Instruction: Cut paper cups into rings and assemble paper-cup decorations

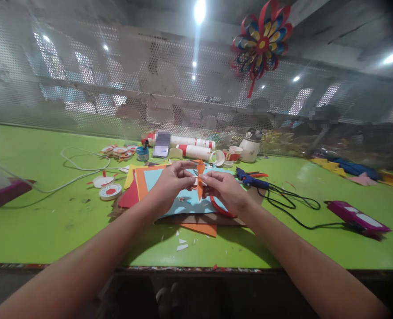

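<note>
Over a stack of coloured paper, I hold a narrow orange paper cutout (200,179) upright, rounded on top and pointed below. My left hand (175,181) pinches at its left side, a small white bit showing by the fingertips. From the other side my right hand (225,186) grips the cutout between thumb and fingers. A red curved loop, like a scissors handle (221,209), shows just under my right hand. Whether that hand touches it I cannot tell. Light blue paper (179,208) tops the stack, with orange, yellow and red sheets (130,197) beneath.
A blue glue gun (251,179) lies right, its black cord running to a purple power strip (357,217). Round paper pieces (110,191) lie left. Behind stand paper cups (196,151), a blue jar (142,153), a phone (161,150) and a white kettle (250,146).
</note>
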Motion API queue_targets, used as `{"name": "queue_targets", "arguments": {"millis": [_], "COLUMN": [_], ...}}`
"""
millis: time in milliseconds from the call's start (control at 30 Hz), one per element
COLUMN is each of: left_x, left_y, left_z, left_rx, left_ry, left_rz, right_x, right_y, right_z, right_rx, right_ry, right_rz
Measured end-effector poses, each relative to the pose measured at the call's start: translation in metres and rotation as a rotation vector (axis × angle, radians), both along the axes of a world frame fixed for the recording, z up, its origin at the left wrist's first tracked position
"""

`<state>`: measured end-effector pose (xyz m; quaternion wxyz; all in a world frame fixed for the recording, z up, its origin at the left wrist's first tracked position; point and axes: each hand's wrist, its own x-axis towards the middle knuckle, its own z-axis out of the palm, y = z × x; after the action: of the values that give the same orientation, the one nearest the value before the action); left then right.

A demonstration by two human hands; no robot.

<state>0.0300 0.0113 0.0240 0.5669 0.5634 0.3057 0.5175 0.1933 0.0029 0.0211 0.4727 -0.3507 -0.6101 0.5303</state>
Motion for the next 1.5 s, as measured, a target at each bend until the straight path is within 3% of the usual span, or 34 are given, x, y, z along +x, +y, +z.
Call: {"name": "queue_targets", "arguments": {"millis": [400,967,1267,1367,1500], "left_x": [0.001,0.000,-0.003,-0.004,-0.005], "left_y": [0.003,0.004,0.006,0.006,0.011], "left_z": [-0.003,-0.001,-0.001,0.000,-0.002], "left_rx": [-0.013,-0.114,-0.140,-0.144,-0.140], "left_ry": [-0.019,-0.126,-0.191,-0.187,-0.168], "left_rz": [0.028,0.023,-0.016,0.025,0.100], "right_x": [-0.006,-0.009,-0.005,0.001,0.011], "right_y": [-0.003,-0.008,-0.007,-0.006,0.001], "right_z": [-0.001,0.001,0.001,0.005,0.012], "right_rx": [0.020,0.043,0.023,0.088,0.132], "right_ry": [-0.100,-0.128,-0.142,-0.132,0.008], "right_rz": [-0.103,-0.100,-0.011,0.031,-0.096]}}
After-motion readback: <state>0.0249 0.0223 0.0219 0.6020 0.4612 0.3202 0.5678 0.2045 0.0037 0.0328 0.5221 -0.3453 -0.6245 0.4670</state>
